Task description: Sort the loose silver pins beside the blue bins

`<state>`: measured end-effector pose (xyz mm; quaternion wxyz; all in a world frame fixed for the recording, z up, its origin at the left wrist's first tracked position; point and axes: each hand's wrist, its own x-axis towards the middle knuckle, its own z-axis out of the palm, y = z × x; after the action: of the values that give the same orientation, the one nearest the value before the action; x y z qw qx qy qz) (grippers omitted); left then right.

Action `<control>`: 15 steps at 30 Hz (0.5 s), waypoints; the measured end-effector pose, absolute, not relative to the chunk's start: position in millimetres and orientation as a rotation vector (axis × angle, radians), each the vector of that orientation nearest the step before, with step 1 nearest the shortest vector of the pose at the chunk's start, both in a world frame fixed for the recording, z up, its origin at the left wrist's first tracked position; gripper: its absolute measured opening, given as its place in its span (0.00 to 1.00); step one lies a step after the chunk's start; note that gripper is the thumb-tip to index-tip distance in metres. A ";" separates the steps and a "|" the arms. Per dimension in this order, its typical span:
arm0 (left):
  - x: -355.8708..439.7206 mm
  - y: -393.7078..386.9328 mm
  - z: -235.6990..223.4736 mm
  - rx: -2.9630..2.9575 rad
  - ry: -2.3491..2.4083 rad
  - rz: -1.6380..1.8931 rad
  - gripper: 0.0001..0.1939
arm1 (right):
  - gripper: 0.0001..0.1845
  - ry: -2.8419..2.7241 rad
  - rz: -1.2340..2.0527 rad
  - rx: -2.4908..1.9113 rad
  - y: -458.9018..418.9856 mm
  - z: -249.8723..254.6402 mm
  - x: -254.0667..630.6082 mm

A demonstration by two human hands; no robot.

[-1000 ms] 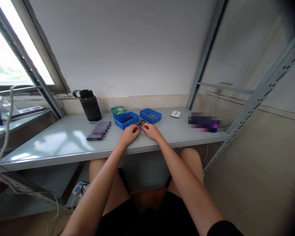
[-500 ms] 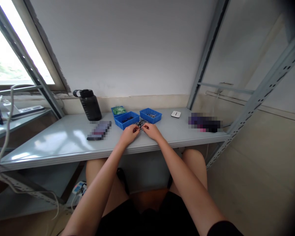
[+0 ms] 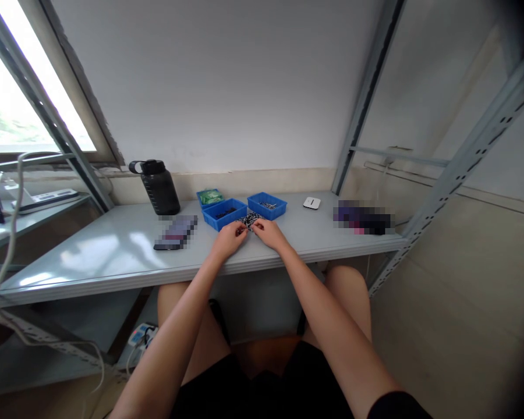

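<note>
Pinching narrowly with the fingers of the left hand (image 3: 231, 237) and right hand (image 3: 268, 233), at the near edge of one heap of small black and silver pieces (image 3: 250, 219) on the grey table (image 3: 314, 233); cannot identify anything gripped. Behind, three blue plastic containers: dark pieces (image 3: 225, 213) in the left tray (image 3: 232, 220), silver pieces (image 3: 268, 205) in the right tray (image 3: 281, 211), green packaging (image 3: 211, 196) in the rear box (image 3: 200, 202). Pieces too small to count.

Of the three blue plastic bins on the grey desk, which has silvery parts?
The rightmost bin, with loose silvery pieces. The front-left bin has dark pieces; the rear-left bin has green contents.
</note>
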<state>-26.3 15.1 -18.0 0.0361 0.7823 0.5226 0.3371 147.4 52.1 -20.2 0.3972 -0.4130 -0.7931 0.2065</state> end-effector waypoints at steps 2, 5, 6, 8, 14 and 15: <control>-26.2 15.1 -17.6 2.402 1.606 1.041 0.11 | 0.10 -2.009 0.521 -1.044 52.1 -20.1 147.3; -25.8 14.8 -16.8 2.400 1.606 1.052 0.11 | 0.10 -2.007 0.520 -1.040 52.2 -20.3 147.3; -25.6 14.7 -16.6 2.399 1.605 1.055 0.11 | 0.10 -2.007 0.521 -1.039 52.3 -20.4 147.4; -25.2 14.3 -16.1 2.396 1.607 1.062 0.11 | 0.10 -2.008 0.525 -1.035 52.4 -20.5 147.6; -24.5 13.2 -15.4 2.385 1.608 1.070 0.11 | 0.09 -2.012 0.538 -1.035 53.2 -20.7 147.5; -24.4 13.2 -15.4 2.385 1.606 1.071 0.11 | 0.09 -2.012 0.538 -1.036 53.4 -20.8 147.4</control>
<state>-24.4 13.2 -15.4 0.0368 0.7768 0.5230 0.3488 147.4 53.4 -20.8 0.3964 -0.4089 -0.7941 0.2123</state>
